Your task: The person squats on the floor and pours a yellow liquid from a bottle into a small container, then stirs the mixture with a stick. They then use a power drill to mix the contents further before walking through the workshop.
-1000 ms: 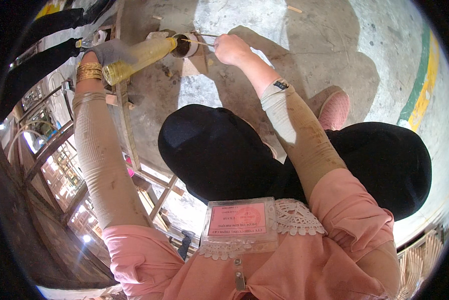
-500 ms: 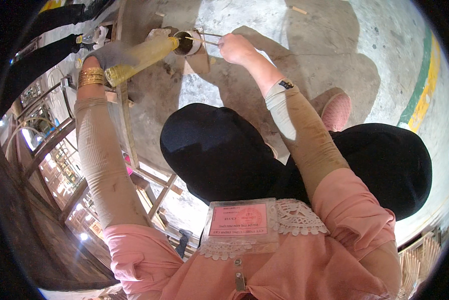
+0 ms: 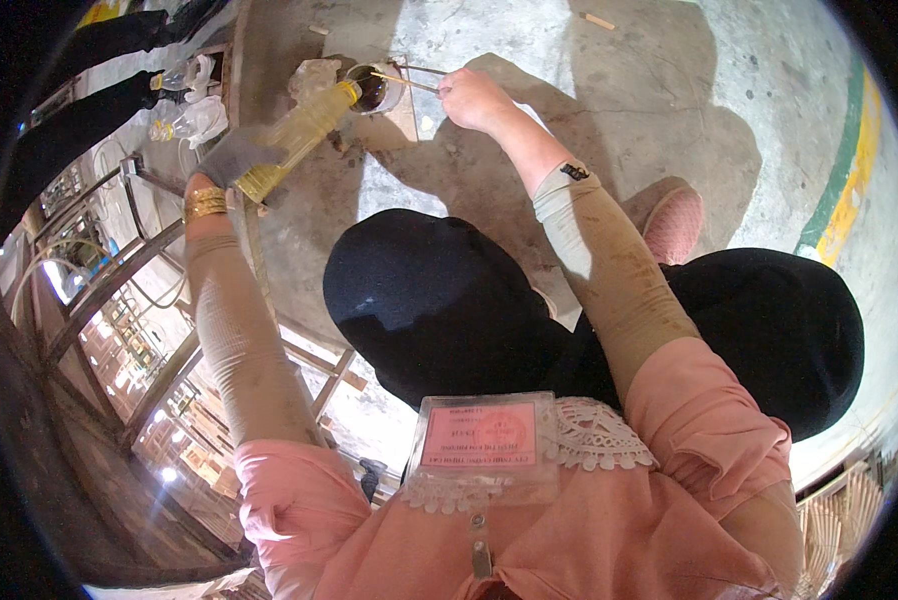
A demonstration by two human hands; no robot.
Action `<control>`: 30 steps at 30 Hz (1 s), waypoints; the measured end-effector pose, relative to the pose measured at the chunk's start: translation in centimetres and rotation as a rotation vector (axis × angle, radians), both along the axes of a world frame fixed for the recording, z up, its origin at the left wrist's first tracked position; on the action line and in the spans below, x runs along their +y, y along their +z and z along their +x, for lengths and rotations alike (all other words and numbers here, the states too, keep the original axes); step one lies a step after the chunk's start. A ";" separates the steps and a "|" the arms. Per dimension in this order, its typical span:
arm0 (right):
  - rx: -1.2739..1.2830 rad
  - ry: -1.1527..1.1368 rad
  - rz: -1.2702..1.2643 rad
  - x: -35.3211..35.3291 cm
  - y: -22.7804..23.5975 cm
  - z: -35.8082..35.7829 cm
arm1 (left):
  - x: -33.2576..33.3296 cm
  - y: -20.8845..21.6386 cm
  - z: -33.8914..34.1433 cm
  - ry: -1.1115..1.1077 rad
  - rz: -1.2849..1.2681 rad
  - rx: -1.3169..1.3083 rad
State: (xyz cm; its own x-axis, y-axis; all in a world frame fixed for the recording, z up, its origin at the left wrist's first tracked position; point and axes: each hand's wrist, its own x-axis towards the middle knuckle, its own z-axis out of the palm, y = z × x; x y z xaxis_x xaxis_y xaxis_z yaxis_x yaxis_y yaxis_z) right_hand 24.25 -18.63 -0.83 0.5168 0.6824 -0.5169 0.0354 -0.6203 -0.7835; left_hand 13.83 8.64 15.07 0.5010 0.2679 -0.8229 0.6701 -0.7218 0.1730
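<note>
My left hand [image 3: 239, 155], in a grey glove, is wrapped round a clear plastic bottle [image 3: 304, 140] with a yellowish tint. The bottle lies tilted, its yellow neck at the rim of a small round pot [image 3: 393, 98]. Dark contents show inside the pot; whether liquid is flowing cannot be made out. Bare and closed, my right hand [image 3: 471, 98] grips thin rods [image 3: 419, 86] to the right of the pot. One pale rod reaches into the pot and a darker one runs beside its rim. Whether either is fixed to the pot is unclear.
A crumpled pale lump [image 3: 312, 78] sits left of the pot on the concrete floor [image 3: 529, 35]. Clear plastic bottles [image 3: 201, 122] lie at the far left, near another person's dark-clad legs [image 3: 89, 125]. A wooden frame [image 3: 119, 275] stands along my left side.
My left hand has brought the bottle's base rightward and nearer to me, so the bottle slants more steeply. Its neck stays by the pot. My right hand has hardly moved.
</note>
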 end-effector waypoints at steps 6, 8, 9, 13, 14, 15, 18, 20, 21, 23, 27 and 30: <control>-0.017 0.026 0.033 0.8 1.5 -0.7 | -0.5 -2.9 -6.2 0.218 -0.078 -0.128; -0.033 -0.043 0.078 0.5 1.3 -1.0 | -2.2 -4.2 -7.4 0.285 -0.080 -0.281; -0.016 -0.059 0.085 0.5 1.0 -1.0 | -2.9 -4.6 -7.8 0.285 -0.084 -0.294; 0.032 -0.040 0.128 1.4 1.4 -1.7 | -3.0 -5.8 -11.0 0.375 -0.119 -0.376; 0.032 -0.032 0.119 1.4 1.2 -1.7 | -3.3 -6.2 -11.0 0.406 -0.160 -0.405; 0.033 -0.043 0.114 1.4 1.1 -1.7 | -3.5 -6.5 -10.9 0.376 -0.139 -0.417; 0.033 -0.051 0.126 1.7 0.6 -2.1 | -3.2 -6.7 -11.5 0.267 -0.053 -0.446; 0.023 -0.034 0.145 1.7 0.0 -2.1 | -2.8 -6.5 -11.4 0.163 0.011 -0.457; 0.022 -0.031 0.148 1.6 -0.3 -2.0 | -2.9 -6.4 -11.1 0.133 0.025 -0.467; 0.021 -0.024 0.157 1.4 -0.7 -1.9 | -2.7 -5.9 -10.5 0.073 0.056 -0.484; 0.043 -0.033 0.156 1.5 -0.5 -2.0 | -2.4 -5.1 -9.4 0.055 0.045 -0.496; 0.068 -0.058 0.181 1.3 -0.2 -2.1 | -2.5 -5.1 -9.0 0.210 -0.038 -0.463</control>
